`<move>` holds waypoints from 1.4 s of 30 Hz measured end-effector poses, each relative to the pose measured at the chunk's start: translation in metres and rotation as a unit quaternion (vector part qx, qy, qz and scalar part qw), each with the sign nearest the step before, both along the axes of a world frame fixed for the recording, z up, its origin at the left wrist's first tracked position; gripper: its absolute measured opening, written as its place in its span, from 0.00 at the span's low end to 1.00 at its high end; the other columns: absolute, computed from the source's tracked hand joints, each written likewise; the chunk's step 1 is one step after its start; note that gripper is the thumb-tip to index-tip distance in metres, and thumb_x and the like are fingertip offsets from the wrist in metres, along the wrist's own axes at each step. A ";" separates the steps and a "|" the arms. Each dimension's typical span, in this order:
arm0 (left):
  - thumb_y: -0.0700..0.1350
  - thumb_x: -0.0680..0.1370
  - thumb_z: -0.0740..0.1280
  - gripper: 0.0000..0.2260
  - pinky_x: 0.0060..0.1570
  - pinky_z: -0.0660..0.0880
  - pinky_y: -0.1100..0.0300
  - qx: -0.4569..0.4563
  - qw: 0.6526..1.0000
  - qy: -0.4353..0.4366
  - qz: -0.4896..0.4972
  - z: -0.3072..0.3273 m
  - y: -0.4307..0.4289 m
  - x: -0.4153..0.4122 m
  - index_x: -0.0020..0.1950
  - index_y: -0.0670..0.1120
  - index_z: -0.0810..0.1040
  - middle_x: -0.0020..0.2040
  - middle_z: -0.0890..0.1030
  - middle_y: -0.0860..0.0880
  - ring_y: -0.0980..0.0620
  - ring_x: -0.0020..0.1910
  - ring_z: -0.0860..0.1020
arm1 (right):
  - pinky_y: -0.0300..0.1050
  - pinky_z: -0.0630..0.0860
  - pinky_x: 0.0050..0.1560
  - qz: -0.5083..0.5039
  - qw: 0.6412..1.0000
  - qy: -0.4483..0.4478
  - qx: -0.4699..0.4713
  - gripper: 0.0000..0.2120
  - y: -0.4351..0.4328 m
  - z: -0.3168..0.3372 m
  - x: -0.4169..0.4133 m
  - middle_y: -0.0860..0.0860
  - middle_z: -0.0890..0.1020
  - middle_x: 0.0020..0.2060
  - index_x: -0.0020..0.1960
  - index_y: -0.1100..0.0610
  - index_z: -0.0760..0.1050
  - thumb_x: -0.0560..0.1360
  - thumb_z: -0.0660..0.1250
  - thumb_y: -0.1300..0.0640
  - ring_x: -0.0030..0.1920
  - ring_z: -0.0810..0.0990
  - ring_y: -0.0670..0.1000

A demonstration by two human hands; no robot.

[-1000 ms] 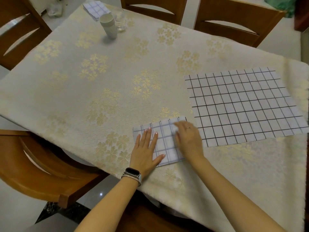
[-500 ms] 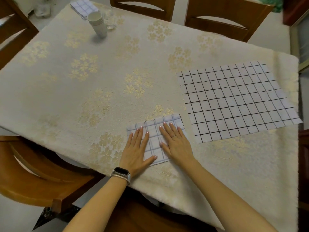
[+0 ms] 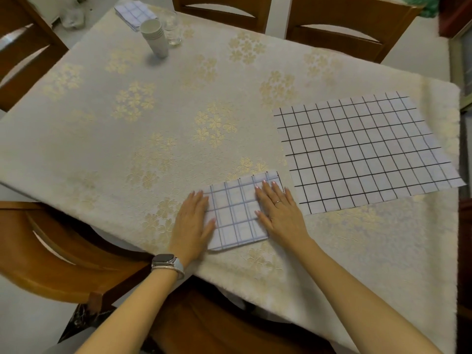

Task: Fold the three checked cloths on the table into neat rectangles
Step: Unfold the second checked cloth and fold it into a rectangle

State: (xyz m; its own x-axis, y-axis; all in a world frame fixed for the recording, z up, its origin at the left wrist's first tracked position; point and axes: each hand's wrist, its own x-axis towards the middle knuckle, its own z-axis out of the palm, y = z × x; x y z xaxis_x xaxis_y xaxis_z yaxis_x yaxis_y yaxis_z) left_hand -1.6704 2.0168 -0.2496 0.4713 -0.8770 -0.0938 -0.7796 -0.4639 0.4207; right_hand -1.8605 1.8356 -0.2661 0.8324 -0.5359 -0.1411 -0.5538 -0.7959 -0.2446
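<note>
– Though the table (image 3: 107, 154) carries a black-checked cloth (image 3: 362, 152) spread wide open at its right side, the action is at the near edge. What changed there?

– The hands moved. A second ago they lay side by side on the middle of the blue-checked folded cloth (image 3: 237, 213). Now they have slid apart: the left hand (image 3: 191, 221) rests over its left border and the right hand (image 3: 279, 210) on its right part. Both are flat with fingers straight, pressing down and gripping nothing.

– Meaning?

– It looks like a smoothing stroke. This fold appears finished and is being pressed flat.

– Which way does it point?

– From this angle it is close to square, so its long axis is hard to call. Its far edge rises slightly toward the right. The spread cloth just beside it clearly runs long from left to right.

– Anything smaller?

– A third folded checked cloth (image 3: 132, 10) sits at the far left corner, behind a stack of paper cups (image 3: 154, 37) and a glass (image 3: 171, 26). Probably two are done and one remains.
</note>
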 end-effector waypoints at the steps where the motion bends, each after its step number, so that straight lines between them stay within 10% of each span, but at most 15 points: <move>1: 0.48 0.80 0.64 0.20 0.72 0.63 0.52 -0.025 0.998 0.023 0.056 0.007 0.003 0.000 0.71 0.43 0.70 0.71 0.71 0.45 0.43 0.73 0.67 | 0.52 0.41 0.78 -0.008 1.000 -0.015 -0.004 0.29 0.002 0.004 -0.001 0.51 0.50 0.79 0.80 0.51 0.49 0.82 0.45 0.41 0.80 0.46 0.52; 5: 0.44 0.79 0.67 0.03 0.46 0.75 0.62 -0.015 0.949 0.208 0.236 0.025 0.018 -0.007 0.52 0.49 0.78 0.48 0.80 0.51 0.51 0.47 0.79 | 0.52 0.44 0.79 0.007 0.998 -0.055 -0.005 0.26 0.026 0.012 -0.008 0.51 0.54 0.79 0.79 0.52 0.55 0.83 0.51 0.47 0.80 0.49 0.51; 12: 0.44 0.76 0.72 0.10 0.51 0.81 0.50 0.034 0.861 0.404 0.306 0.026 0.035 -0.031 0.55 0.46 0.77 0.47 0.81 0.47 0.47 0.47 0.82 | 0.51 0.44 0.79 0.029 0.998 -0.007 0.064 0.29 0.058 0.000 -0.014 0.48 0.49 0.79 0.79 0.48 0.48 0.81 0.48 0.41 0.79 0.44 0.49; 25: 0.41 0.74 0.73 0.08 0.45 0.80 0.57 -0.009 0.861 0.418 0.288 0.028 0.036 -0.035 0.51 0.45 0.78 0.45 0.83 0.47 0.48 0.45 0.82 | 0.48 0.39 0.78 0.035 0.997 0.019 0.063 0.30 0.057 -0.002 -0.013 0.46 0.45 0.79 0.78 0.46 0.42 0.80 0.44 0.38 0.79 0.41 0.48; 42: 0.51 0.76 0.72 0.13 0.44 0.74 0.57 0.076 0.930 0.222 0.284 0.033 0.023 -0.040 0.53 0.49 0.71 0.42 0.78 0.53 0.52 0.44 0.78 | 0.50 0.39 0.78 0.032 0.997 0.015 0.075 0.32 0.060 0.003 -0.013 0.46 0.44 0.79 0.80 0.47 0.44 0.79 0.44 0.37 0.79 0.40 0.48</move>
State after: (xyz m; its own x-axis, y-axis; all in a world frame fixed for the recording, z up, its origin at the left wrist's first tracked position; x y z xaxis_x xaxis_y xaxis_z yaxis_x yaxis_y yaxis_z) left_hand -1.7103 2.0397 -0.2168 0.7395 -0.4586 -0.4927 -0.1551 -0.8284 0.5382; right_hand -1.8730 1.8956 -0.2633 0.8583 -0.4532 -0.2407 -0.5122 -0.7853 -0.3479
